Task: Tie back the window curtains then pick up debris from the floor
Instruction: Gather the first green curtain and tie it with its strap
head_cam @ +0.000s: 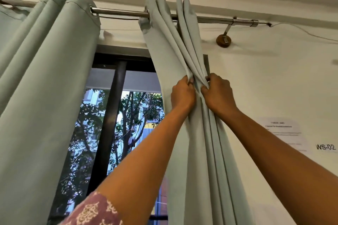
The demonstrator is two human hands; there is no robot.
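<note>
Gathering the right curtain (184, 45) beside the window (117, 115), the left hand (182, 95) and right hand (218, 93) are pinching its bunched folds, fingers curled tight; soft, light cloth, probably best gripped mid-height.

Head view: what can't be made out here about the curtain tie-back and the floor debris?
- Floor and debris: outside the head view, which looks upward.
- Tie-back: none identifiable; the left hand and right hand cover the gathered right curtain where they grip it.
- Left curtain: cut off by the left edge.
- Wall notice: text blurred.
</note>
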